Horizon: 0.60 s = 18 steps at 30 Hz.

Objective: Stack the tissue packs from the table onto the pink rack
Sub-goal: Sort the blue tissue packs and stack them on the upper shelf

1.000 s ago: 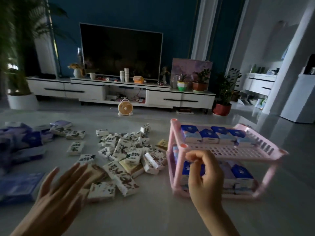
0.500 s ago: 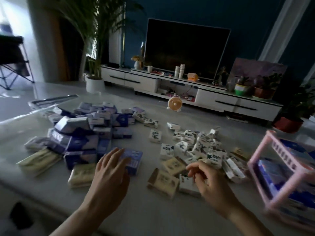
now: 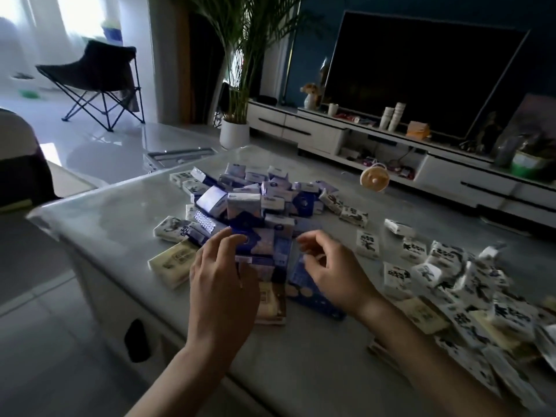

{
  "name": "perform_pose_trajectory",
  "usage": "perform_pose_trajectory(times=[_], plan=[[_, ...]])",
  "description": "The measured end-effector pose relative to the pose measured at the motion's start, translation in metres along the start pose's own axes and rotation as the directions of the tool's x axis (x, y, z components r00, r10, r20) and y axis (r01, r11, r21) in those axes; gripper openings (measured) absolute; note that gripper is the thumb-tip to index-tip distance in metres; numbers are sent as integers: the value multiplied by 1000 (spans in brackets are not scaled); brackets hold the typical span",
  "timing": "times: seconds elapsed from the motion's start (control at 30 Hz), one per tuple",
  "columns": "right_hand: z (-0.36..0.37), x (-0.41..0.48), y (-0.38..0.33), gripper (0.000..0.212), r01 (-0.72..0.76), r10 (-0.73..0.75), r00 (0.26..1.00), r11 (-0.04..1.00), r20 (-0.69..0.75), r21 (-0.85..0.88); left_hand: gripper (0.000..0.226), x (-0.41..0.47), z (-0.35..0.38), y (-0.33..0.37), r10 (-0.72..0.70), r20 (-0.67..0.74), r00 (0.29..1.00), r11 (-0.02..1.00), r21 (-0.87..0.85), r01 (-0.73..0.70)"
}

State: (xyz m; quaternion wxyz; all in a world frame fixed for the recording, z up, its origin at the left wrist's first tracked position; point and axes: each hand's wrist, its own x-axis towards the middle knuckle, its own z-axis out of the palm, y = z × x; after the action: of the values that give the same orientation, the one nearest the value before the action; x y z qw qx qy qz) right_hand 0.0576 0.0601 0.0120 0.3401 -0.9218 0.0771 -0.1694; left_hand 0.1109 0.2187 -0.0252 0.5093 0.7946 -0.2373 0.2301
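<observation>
Tissue packs (image 3: 244, 207) lie heaped on the desk (image 3: 114, 227): blue ones at the middle, white printed packs (image 3: 397, 273) to the right. Over the blue heap's near edge, the left hand (image 3: 222, 284) spreads its fingers (image 3: 221, 239) wide. Beside it, the right hand (image 3: 334, 273) curls loosely and holds nothing.

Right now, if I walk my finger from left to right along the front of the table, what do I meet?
Cream tissue pack → left hand → right hand → single white pack with black print → heap of white black-printed packs. The blue packs lie partly under both hands, so I left them out.
</observation>
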Motion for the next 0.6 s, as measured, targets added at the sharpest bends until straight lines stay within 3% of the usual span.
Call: perform_pose_trajectory(times=[0.13, 0.2, 0.27, 0.4, 0.5, 0.6], plan=[[19, 36, -20, 48, 73, -85, 994, 987, -76, -143, 56, -1, -1, -6, -57, 97, 994, 995, 84, 49], [27, 52, -30, 54, 172, -204, 974, 947, -94, -271, 56, 0, -1, -6, -75, 134, 988, 993, 97, 62], [37, 66, -36, 60, 262, -301, 953, 878, -36, -401, 56, 2, -2, -5, -103, 128, 986, 993, 77, 94], [46, 89, -39, 56, 269, -297, 954, 815, 29, -513, 53, 7, -4, -4, -129, 92, 987, 991, 33, 126], [43, 91, -41, 33, 231, -278, 958, 893, -68, -386, 43, 11, -4, -3, -171, 44, 984, 985, -17, 171], [28, 75, -47, 25, 138, -133, 957, 990, -258, 2, 48, 14, -8, 2, -269, 22, 963, 952, -145, 269]])
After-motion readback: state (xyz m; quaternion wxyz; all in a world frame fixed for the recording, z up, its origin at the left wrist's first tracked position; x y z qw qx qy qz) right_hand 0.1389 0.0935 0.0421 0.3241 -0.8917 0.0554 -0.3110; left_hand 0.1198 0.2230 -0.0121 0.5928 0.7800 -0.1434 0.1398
